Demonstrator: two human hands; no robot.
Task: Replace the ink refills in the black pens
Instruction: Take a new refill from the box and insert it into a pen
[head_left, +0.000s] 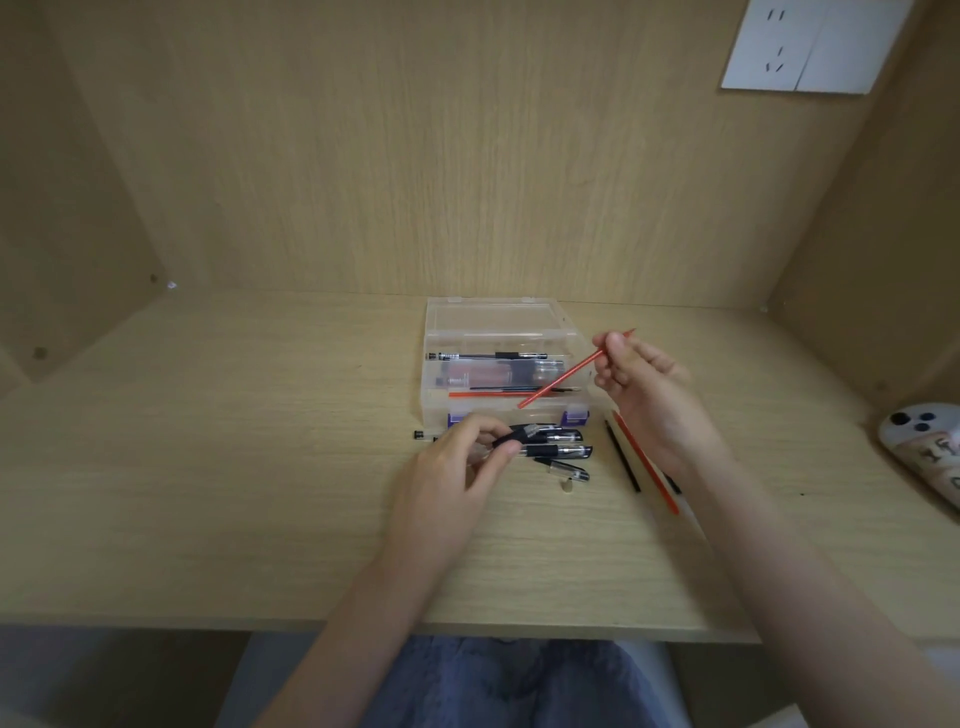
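Observation:
My right hand (644, 389) pinches a red ink refill (563, 375) near its upper end, and the refill slants down-left over the clear plastic box (441, 364). My left hand (457, 467) grips a black pen barrel (519, 434) by its rubber grip, just in front of the box. Several more black pens (563, 451) lie side by side on the desk beneath it. A small gold pen tip (566, 486) sits near them. To the right, a red refill (647, 462) and a black refill (623, 457) lie on the desk.
The open box holds a black pen (483, 356), a red refill (483, 395) and other stationery. A small black pen part (418, 434) lies left of the pens. A phone (924, 447) rests at the desk's right edge. A wall socket (810, 47) is at the upper right.

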